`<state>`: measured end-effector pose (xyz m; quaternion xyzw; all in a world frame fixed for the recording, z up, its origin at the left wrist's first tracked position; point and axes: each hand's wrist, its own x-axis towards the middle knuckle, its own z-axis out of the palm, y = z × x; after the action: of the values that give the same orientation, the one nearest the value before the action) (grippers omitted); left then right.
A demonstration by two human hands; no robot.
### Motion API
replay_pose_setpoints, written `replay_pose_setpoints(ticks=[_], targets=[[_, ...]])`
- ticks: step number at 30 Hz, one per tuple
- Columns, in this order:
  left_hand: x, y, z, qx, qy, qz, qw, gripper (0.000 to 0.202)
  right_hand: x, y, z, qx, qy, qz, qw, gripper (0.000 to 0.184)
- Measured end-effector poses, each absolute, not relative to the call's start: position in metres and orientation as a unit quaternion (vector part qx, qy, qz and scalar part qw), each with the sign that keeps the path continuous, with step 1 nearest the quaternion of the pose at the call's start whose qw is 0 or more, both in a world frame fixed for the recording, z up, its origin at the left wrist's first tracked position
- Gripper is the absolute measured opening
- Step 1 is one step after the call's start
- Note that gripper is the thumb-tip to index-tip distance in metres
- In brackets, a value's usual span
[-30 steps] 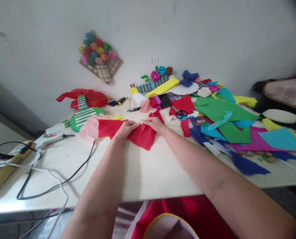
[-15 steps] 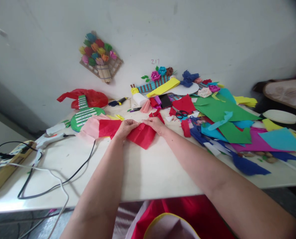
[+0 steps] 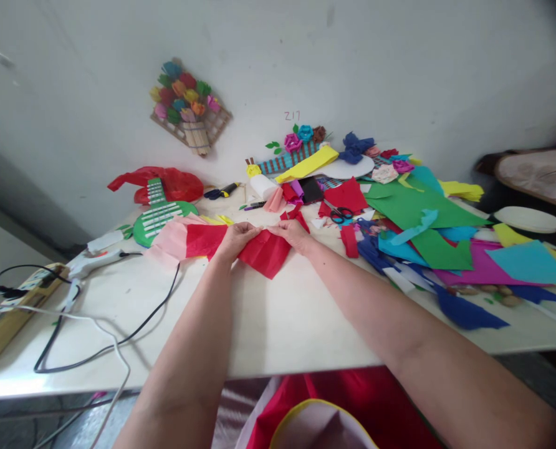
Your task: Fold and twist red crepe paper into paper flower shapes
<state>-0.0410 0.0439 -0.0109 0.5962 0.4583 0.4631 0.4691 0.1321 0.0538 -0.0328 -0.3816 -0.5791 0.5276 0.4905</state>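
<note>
A piece of red crepe paper point(image 3: 265, 254) hangs between my hands, one corner pointing down toward the table. My left hand point(image 3: 239, 241) pinches its upper left edge. With thumb and fingers together, my right hand point(image 3: 291, 233) grips the upper right edge. The fingertips of both hands nearly meet at the top of the sheet. Left of my left hand lies another red sheet point(image 3: 204, 241), overlapping a pale pink sheet point(image 3: 168, 242). Black-handled scissors point(image 3: 341, 215) rest on red paper beyond my right hand.
A glue gun point(image 3: 93, 264) and its black cord lie at left, near a power strip point(image 3: 23, 305). A green guitar-shaped craft point(image 3: 163, 218) stands behind. Coloured paper sheets point(image 3: 427, 212) pile up at right. A flower craft point(image 3: 189, 106) hangs on the wall.
The red paper between my hands has shifted very slightly, its lower corner a little up and left. Both hands keep their pinch; everything else looks the same.
</note>
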Motion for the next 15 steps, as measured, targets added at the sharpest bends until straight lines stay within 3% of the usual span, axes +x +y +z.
replay_pose_setpoints(ticks=[5, 9, 15], targets=[[-0.0445, 0.0425, -0.0098, 0.595, 0.455, 0.437, 0.499, 0.044, 0.1314, 0.0532, -0.0321, -0.381, -0.580, 0.528, 0.490, 0.030], [-0.0466, 0.0438, -0.0136, 0.612, 0.467, 0.406, 0.493, 0.038, 0.1316, 0.0539, -0.0328, -0.370, -0.561, 0.545, 0.501, 0.033], [-0.0417, 0.0501, -0.0186, 0.556, 0.448, 0.514, 0.475, 0.037, 0.1328, 0.0592, -0.0355, -0.302, -0.480, 0.608, 0.556, 0.033]])
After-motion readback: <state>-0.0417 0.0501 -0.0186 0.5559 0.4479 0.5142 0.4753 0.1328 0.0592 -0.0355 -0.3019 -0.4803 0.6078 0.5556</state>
